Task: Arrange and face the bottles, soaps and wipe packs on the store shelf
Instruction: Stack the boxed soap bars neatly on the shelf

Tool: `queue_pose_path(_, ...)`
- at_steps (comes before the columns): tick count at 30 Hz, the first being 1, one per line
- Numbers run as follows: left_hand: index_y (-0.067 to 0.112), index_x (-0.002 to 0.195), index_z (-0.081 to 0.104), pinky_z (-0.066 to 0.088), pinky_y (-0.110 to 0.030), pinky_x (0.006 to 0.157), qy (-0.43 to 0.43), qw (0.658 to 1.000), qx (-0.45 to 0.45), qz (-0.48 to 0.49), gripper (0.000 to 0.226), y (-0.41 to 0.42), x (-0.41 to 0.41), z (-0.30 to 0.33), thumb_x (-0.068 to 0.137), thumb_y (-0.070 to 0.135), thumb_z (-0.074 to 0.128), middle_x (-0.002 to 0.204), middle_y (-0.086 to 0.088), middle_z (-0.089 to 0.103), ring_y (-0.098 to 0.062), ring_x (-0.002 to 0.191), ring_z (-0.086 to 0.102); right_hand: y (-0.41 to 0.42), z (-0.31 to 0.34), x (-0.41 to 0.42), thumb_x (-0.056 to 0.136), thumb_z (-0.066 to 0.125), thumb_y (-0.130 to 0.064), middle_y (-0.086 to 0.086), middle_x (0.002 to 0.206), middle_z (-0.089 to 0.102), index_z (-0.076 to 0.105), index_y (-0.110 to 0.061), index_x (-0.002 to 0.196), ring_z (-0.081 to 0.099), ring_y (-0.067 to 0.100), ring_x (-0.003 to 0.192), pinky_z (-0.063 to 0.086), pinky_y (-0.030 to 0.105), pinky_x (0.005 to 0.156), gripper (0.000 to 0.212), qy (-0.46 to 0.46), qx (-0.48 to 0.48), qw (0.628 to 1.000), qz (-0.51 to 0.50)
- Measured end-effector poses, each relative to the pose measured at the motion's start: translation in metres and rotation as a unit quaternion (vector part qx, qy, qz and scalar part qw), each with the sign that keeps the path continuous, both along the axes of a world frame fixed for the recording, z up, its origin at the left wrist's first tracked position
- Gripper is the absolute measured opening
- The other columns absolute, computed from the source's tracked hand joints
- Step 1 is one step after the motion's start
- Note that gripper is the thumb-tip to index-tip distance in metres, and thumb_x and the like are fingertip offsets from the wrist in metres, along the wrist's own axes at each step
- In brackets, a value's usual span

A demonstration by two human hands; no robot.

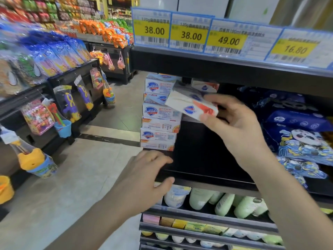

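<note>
My right hand [234,121] grips a white soap box [189,103] with a blue shield logo and a red patch, tilted in the air just right of the soap stack. That stack of white and blue soap boxes [159,112] stands several high at the left end of the black shelf [207,179]. A further soap box [205,86] lies behind, near the stack's top. My left hand [146,177] hovers with relaxed fingers at the shelf's front left corner, holding nothing. Dark blue wipe packs [302,141] are piled at the right of the same shelf.
Pale green and white bottles [223,201] lie on the shelf below, with small coloured soap bars [180,223] under them. Yellow price tags [191,35] line the shelf above. Across the tiled aisle stand racks of toys [66,103] and snack bags.
</note>
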State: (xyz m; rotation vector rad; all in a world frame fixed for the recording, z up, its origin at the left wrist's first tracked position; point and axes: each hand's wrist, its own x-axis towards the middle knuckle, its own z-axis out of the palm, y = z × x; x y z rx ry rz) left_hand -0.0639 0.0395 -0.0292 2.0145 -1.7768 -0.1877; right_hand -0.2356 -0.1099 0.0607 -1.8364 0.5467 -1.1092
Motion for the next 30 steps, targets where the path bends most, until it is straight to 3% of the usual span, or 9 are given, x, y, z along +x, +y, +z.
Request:
queue_pose_path(5, 0.047, 0.143, 0.041, 0.029, -0.026, 0.113, -0.053, 0.999, -0.003, 0.007, 0.046, -0.005, 0.000, -0.011, 0.099, 0.053, 0.051, 0.142, 0.026, 0.038, -0.002, 0.133, 0.029, -0.021, 0.010, 0.031, 0.091, 0.076, -0.014, -0.008, 0.119, 0.070, 0.069, -0.040, 0.111, 0.066, 0.010, 0.107, 0.056, 0.018, 0.078, 0.034, 0.057, -0.027, 0.998, -0.015)
queue_pose_path(9, 0.048, 0.144, 0.042, 0.028, -0.025, 0.112, -0.041, 0.999, -0.014, 0.010, 0.045, -0.004, 0.002, -0.014, 0.100, 0.054, 0.051, 0.141, 0.027, 0.040, -0.001, 0.134, 0.030, -0.029, 0.003, 0.051, 0.092, 0.076, -0.020, -0.015, 0.123, 0.067, 0.069, -0.039, 0.117, 0.064, 0.007, 0.109, 0.056, 0.025, 0.090, 0.032, 0.094, -0.063, 0.993, -0.042)
queue_pose_path(15, 0.047, 0.146, 0.040, 0.028, -0.025, 0.114, -0.048, 0.998, -0.030, 0.014, 0.047, -0.005, 0.002, -0.019, 0.101, 0.054, 0.050, 0.143, 0.026, 0.039, -0.002, 0.136, 0.030, -0.029, -0.004, 0.072, 0.092, 0.075, -0.014, -0.003, 0.131, 0.057, 0.070, -0.029, 0.120, 0.061, 0.004, 0.111, 0.049, 0.010, 0.087, 0.032, 0.078, -0.109, 0.989, -0.059)
queue_pose_path(19, 0.047, 0.141, 0.046, 0.031, -0.025, 0.111, -0.046, 0.998, -0.043, 0.007, 0.044, -0.008, 0.003, -0.023, 0.098, 0.060, 0.045, 0.137, 0.025, 0.042, -0.002, 0.130, 0.034, -0.027, -0.008, 0.071, 0.092, 0.076, -0.025, -0.008, 0.130, 0.055, 0.065, -0.036, 0.122, 0.060, 0.006, 0.112, 0.054, 0.020, 0.090, 0.033, 0.080, -0.125, 0.986, -0.081)
queue_pose_path(22, 0.046, 0.133, 0.052, 0.033, -0.027, 0.108, -0.039, 0.998, -0.057, 0.013, 0.047, -0.012, 0.001, -0.023, 0.095, 0.065, 0.034, 0.131, 0.026, 0.047, -0.002, 0.126, 0.037, -0.030, -0.014, 0.058, 0.095, 0.072, -0.034, -0.008, 0.131, 0.056, 0.063, -0.038, 0.121, 0.059, -0.005, 0.105, 0.049, 0.007, 0.080, 0.028, 0.045, -0.084, 0.987, -0.129)
queue_pose_path(24, 0.046, 0.132, 0.052, 0.035, -0.027, 0.107, -0.032, 0.997, -0.065, 0.013, 0.040, -0.018, -0.002, -0.024, 0.097, 0.060, 0.040, 0.130, 0.027, 0.048, -0.002, 0.125, 0.038, -0.042, -0.022, 0.044, 0.095, 0.070, -0.029, -0.004, 0.129, 0.058, 0.065, -0.032, 0.118, 0.059, -0.007, 0.103, 0.051, 0.010, 0.082, 0.024, 0.034, -0.070, 0.979, -0.190)
queue_pose_path(26, 0.046, 0.132, 0.052, 0.037, -0.028, 0.107, -0.024, 0.997, -0.070, 0.009, 0.036, -0.025, -0.008, -0.025, 0.098, 0.054, 0.046, 0.130, 0.027, 0.048, -0.001, 0.124, 0.037, -0.065, -0.029, 0.030, 0.092, 0.070, -0.027, 0.000, 0.128, 0.055, 0.063, -0.034, 0.119, 0.060, 0.010, 0.111, 0.055, 0.032, 0.095, 0.028, 0.113, -0.080, 0.955, -0.261)
queue_pose_path(28, 0.046, 0.131, 0.053, 0.037, -0.029, 0.106, -0.016, 0.997, -0.068, 0.011, 0.035, -0.030, -0.011, -0.027, 0.097, 0.052, 0.047, 0.130, 0.027, 0.048, -0.001, 0.123, 0.037, -0.089, -0.030, 0.021, 0.090, 0.071, -0.030, 0.004, 0.134, 0.047, 0.056, -0.038, 0.123, 0.056, 0.024, 0.119, 0.050, 0.034, 0.100, 0.037, 0.241, -0.067, 0.924, -0.291)
queue_pose_path(30, 0.047, 0.128, 0.054, 0.037, -0.029, 0.104, -0.011, 0.997, -0.068, 0.018, 0.034, -0.033, -0.012, -0.029, 0.095, 0.054, 0.046, 0.129, 0.029, 0.048, -0.001, 0.121, 0.037, -0.108, -0.030, 0.019, 0.089, 0.071, -0.032, 0.007, 0.140, 0.040, 0.053, -0.036, 0.129, 0.052, 0.031, 0.125, 0.047, 0.035, 0.104, 0.044, 0.311, -0.069, 0.900, -0.297)
